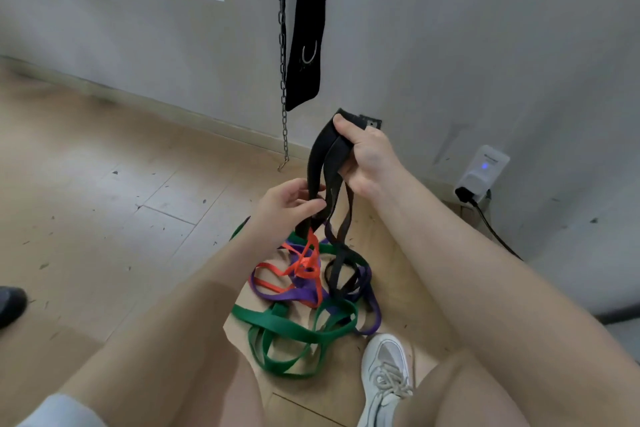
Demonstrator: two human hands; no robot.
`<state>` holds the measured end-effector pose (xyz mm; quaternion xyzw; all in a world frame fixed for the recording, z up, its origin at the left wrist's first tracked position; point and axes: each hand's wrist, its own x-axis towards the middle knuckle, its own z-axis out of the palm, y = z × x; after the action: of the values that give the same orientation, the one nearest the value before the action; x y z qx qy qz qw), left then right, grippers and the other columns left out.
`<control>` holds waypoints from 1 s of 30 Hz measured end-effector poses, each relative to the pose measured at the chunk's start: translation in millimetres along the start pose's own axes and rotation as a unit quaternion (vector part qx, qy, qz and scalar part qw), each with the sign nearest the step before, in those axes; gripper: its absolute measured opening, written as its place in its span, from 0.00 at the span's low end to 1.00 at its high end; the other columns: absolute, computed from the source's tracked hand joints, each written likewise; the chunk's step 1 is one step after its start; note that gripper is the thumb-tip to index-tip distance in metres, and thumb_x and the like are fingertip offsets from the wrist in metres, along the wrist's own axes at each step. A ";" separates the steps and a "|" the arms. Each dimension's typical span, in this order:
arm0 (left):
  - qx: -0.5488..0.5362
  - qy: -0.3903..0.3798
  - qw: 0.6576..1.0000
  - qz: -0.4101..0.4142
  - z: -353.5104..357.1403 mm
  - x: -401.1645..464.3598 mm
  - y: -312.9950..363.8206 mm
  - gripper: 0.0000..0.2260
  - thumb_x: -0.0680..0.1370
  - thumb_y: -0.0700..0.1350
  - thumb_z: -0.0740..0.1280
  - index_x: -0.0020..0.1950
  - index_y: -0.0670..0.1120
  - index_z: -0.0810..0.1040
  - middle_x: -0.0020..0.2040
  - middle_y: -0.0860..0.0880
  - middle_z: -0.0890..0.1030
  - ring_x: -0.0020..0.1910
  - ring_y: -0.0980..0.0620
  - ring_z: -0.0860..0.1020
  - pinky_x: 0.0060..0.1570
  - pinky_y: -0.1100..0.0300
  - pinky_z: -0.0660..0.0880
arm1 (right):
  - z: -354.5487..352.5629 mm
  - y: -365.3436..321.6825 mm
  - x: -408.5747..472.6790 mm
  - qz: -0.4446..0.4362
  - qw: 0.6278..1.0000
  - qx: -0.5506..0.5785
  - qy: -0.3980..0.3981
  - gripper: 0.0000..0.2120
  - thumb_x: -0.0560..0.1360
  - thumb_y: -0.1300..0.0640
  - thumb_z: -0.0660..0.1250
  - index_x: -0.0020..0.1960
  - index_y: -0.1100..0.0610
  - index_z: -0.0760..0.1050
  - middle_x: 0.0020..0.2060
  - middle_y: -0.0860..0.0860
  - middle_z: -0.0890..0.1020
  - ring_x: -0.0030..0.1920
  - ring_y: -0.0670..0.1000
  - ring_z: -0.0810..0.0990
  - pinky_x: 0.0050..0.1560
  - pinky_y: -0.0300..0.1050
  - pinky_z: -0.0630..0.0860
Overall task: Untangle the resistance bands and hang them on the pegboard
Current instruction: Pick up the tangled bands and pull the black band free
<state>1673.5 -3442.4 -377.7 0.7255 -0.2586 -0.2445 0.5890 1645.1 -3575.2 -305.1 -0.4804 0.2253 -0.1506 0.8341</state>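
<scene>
The right hand (365, 158) is raised in front of the wall, its fingers and thumb curled round the folded top of a black band (323, 163), which hangs down from it in several strands. Lower and to the left, the left hand (289, 208) pinches one of those black strands between thumb and fingers, just above the pile. The strands run on down into a tangle of bands lying on the wooden floor (104, 184) between the person's legs: an orange band (304, 262) knotted near the middle, a purple band (294, 293) looping under and around it, and a green band (277, 326) spread in wide loops nearest the camera. The lower part of the black band crosses the purple one on the right side of the pile.

A white sneaker (384, 378) stands on the floor just right of the green loops. On the wall behind, a metal chain (283, 80) with a hook at its end hangs beside a black padded strap (306, 28). Further right, a white plug-in device (481, 170) with a blue light sits low on the wall, a black cable running from it
</scene>
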 end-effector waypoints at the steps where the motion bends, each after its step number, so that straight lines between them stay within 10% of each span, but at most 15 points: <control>1: -0.015 -0.001 1.000 -0.012 1.3 2.4 -1.6 0.09 0.76 0.40 0.67 0.55 0.49 0.78 0.46 0.50 0.83 0.43 0.54 0.82 0.48 0.58 0.80 | 0.0 1.5 5.0 0.010 1.000 0.012 0.008 0.07 0.77 0.61 0.64 0.40 0.59 0.71 0.33 0.52 0.77 0.36 0.50 0.77 0.35 0.42 0.76; 7: -0.051 0.020 0.996 -0.064 2.4 19.6 -11.9 0.07 0.77 0.41 0.65 0.53 0.49 0.77 0.44 0.44 0.84 0.43 0.46 0.83 0.47 0.50 0.81 | -8.0 18.8 42.9 0.031 0.999 0.039 -0.021 0.08 0.78 0.58 0.62 0.43 0.61 0.73 0.37 0.54 0.78 0.41 0.52 0.77 0.50 0.47 0.75; 12: -0.074 0.132 0.983 -0.104 -3.5 38.1 -24.7 0.08 0.77 0.41 0.66 0.51 0.37 0.77 0.45 0.37 0.82 0.41 0.45 0.81 0.46 0.43 0.78 | -61.3 100.5 46.0 0.094 0.984 -0.141 -0.065 0.23 0.80 0.47 0.56 0.70 0.60 0.65 0.63 0.53 0.75 0.66 0.52 0.71 0.64 0.41 0.69; 16: 0.017 0.146 0.983 -0.108 -1.5 51.0 -33.1 0.06 0.76 0.37 0.65 0.52 0.39 0.78 0.49 0.39 0.82 0.46 0.46 0.80 0.48 0.49 0.78 | -74.9 166.4 41.9 0.066 0.870 -0.436 -0.222 0.20 0.78 0.57 0.62 0.69 0.50 0.66 0.63 0.48 0.75 0.64 0.47 0.72 0.62 0.41 0.70; 22: 0.100 0.198 0.967 -0.123 -15.4 64.6 -51.8 0.04 0.76 0.39 0.64 0.48 0.44 0.78 0.43 0.45 0.82 0.43 0.42 0.81 0.45 0.46 0.79 | -64.3 191.8 53.5 -0.052 0.738 -0.662 -0.120 0.08 0.78 0.51 0.60 0.45 0.54 0.73 0.37 0.50 0.79 0.38 0.50 0.79 0.39 0.46 0.78; 24: 0.194 0.181 0.953 -0.145 -22.8 68.2 -62.3 0.04 0.76 0.42 0.65 0.48 0.41 0.76 0.42 0.43 0.80 0.43 0.40 0.79 0.44 0.48 0.77 | -71.8 177.1 55.2 -0.086 0.761 -0.631 -0.126 0.08 0.76 0.52 0.62 0.40 0.53 0.73 0.32 0.47 0.76 0.33 0.46 0.76 0.34 0.41 0.72; 28: 0.308 0.140 0.913 -0.229 -36.7 67.3 -76.5 0.10 0.78 0.41 0.62 0.57 0.45 0.77 0.48 0.43 0.80 0.49 0.41 0.78 0.50 0.50 0.76 | -87.2 131.1 53.7 -0.123 0.958 -0.258 0.016 0.07 0.69 0.59 0.60 0.35 0.52 0.75 0.32 0.46 0.77 0.37 0.47 0.75 0.39 0.36 0.72; 30: 0.396 0.126 0.878 -0.236 -40.1 63.7 -72.3 0.10 0.79 0.44 0.61 0.58 0.50 0.77 0.48 0.45 0.79 0.55 0.42 0.73 0.56 0.50 0.70 | -99.7 122.4 46.7 -0.081 0.971 -0.218 0.050 0.11 0.71 0.64 0.59 0.33 0.54 0.73 0.32 0.49 0.77 0.36 0.45 0.74 0.42 0.35 0.72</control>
<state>1753.8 -3443.0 -444.4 0.9625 -0.0782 -0.1599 0.2047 1637.4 -3609.8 -465.9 -0.6593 0.2545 -0.1891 0.6817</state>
